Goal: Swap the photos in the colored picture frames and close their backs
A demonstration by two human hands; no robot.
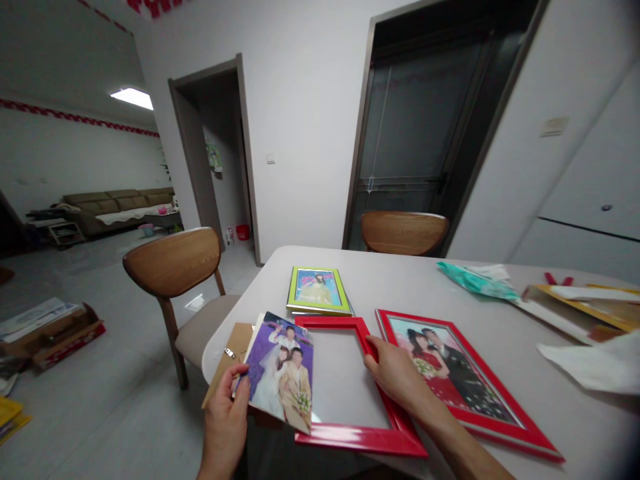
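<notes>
My left hand (227, 407) is closed on the left edge of a photo print (280, 373) with a purple background, tilted over the left side of a red picture frame (345, 437). Behind the print lies a brown backing board (235, 337) with a metal clip; whether my fingers also touch it I cannot tell. My right hand (393, 370) grips the right bar of the red frame, whose middle shows the tabletop through it. To the right rests a second red-framed photo (450, 373). Beyond the empty frame lies a green-framed photo (316, 290).
On the white table (400, 280) sit a teal plastic packet (475, 281), an opened yellow envelope (590, 310) and white paper (600, 363). Wooden chairs stand at the left (173, 263) and far side (404, 232). A cardboard box (65, 333) is on the floor.
</notes>
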